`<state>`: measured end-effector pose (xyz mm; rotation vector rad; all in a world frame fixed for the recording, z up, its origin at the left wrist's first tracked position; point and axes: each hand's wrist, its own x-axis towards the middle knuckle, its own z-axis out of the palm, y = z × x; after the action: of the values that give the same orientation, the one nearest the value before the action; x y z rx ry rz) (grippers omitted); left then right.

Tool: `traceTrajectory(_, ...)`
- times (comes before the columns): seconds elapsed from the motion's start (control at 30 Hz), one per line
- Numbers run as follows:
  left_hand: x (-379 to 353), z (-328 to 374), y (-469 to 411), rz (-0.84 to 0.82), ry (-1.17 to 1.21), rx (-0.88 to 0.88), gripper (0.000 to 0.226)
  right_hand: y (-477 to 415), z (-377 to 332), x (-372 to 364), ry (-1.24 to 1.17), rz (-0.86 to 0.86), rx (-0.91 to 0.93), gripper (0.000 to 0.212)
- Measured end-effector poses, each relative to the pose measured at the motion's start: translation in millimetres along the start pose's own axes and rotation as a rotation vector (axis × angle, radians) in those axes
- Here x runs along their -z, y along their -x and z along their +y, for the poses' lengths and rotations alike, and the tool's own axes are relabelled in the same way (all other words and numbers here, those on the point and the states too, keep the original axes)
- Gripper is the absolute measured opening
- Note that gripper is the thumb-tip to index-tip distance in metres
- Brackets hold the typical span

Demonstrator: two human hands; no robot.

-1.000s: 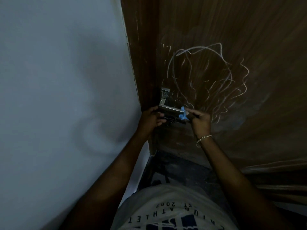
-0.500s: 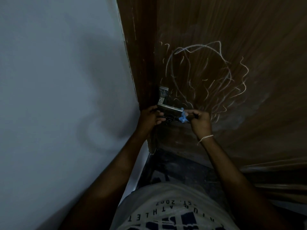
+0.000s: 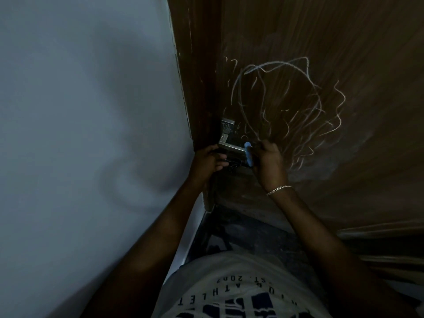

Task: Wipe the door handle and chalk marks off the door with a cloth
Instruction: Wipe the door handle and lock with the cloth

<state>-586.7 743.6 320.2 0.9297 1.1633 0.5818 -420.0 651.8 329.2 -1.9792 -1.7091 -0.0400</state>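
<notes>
Two hands are being kept close to the door handle [image 3: 231, 146], the shiny metal bar at the edge of the brown door [image 3: 344, 53]. A small blue cloth [image 3: 249, 154] is being pinched in the curled fingers of the right hand [image 3: 268, 164] and pressed against the far end of the handle, likely so the metal is being rubbed clean there. The left hand [image 3: 206, 161] is being held on the other side of the handle, at the door's edge, with its fingers bent inward toward the dark part under the bar; it looks like the handle or door is being steadied, but whether anything is being gripped cannot be told in this dim light. Both arms are being stretched forward and slightly bent, and a thin bracelet [image 3: 278, 190] is being worn on the right wrist. Above and beside the handle, the white chalk marks [image 3: 298, 106] are being left for now, all loops and scribbles. The handle seems to be getting cleaned first.
</notes>
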Motion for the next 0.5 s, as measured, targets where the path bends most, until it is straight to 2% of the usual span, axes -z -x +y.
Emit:
traceTrajectory(0.1, -1, -1, -2, 0.013, 0.016, 0.004, 0.044, -18, -13, -1, -0.038, -0.099, 0.015, 0.018)
traceTrajectory(0.23, -3, -1, -2, 0.027, 0.023, 0.011, 0.041, -40, -38, -12, 0.062, -0.19, 0.031, 0.02)
traceTrajectory(0.43, 3, 0, -1, 0.017, -0.02, -0.002, 0.043, -14, -5, -2, 0.01, -0.065, 0.009, 0.016)
traceTrajectory(0.5, 4, 1, 0, 0.013, -0.039, -0.002, 0.043, -20, -12, -10, 0.024, -0.081, 0.023, 0.018)
